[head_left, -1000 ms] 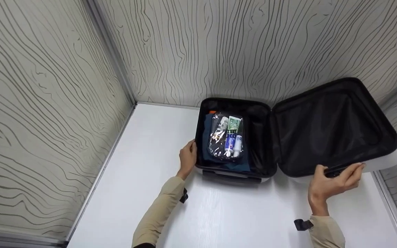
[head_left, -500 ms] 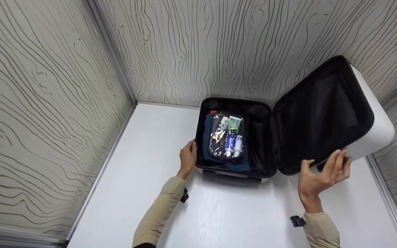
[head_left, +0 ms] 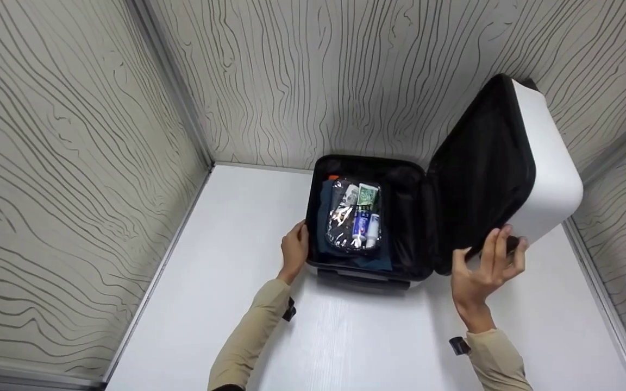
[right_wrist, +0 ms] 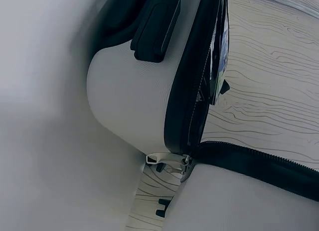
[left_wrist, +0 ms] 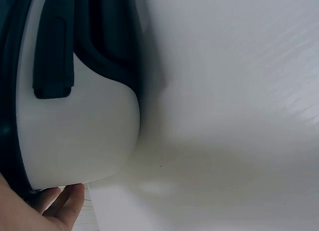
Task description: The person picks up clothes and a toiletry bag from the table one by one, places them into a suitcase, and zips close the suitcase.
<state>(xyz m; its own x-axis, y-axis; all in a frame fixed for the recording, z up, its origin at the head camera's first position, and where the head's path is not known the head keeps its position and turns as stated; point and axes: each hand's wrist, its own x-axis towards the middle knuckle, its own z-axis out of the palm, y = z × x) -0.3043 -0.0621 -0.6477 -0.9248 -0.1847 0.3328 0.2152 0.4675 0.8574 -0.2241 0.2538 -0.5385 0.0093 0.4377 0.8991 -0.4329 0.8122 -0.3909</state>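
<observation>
A white hard-shell suitcase lies open on a white table (head_left: pixel 226 271). Its black-lined base (head_left: pixel 406 217) holds folded dark blue clothing (head_left: pixel 325 239) with a clear toiletry pouch (head_left: pixel 355 220) of tubes on top. My left hand (head_left: pixel 295 247) rests against the base's left side; in the left wrist view its fingers (left_wrist: pixel 67 201) lie along the white shell (left_wrist: pixel 79 136). My right hand (head_left: pixel 484 263) grips the front edge of the lid (head_left: pixel 546 168), which stands raised and tilted, thumb on the black lining. The right wrist view shows the shell (right_wrist: pixel 134 96) and zipper (right_wrist: pixel 259 159), not the hand.
Wood-grain panel walls (head_left: pixel 74 136) close the table in at the left, back and right. A black handle (head_left: pixel 364 277) sits on the base's near side. Bare white tabletop lies left of the case and in front of it.
The lid has swung up from lying nearly flat on the right to standing steeply, carried by my right hand, which moved left and up. My left hand has stayed in place.
</observation>
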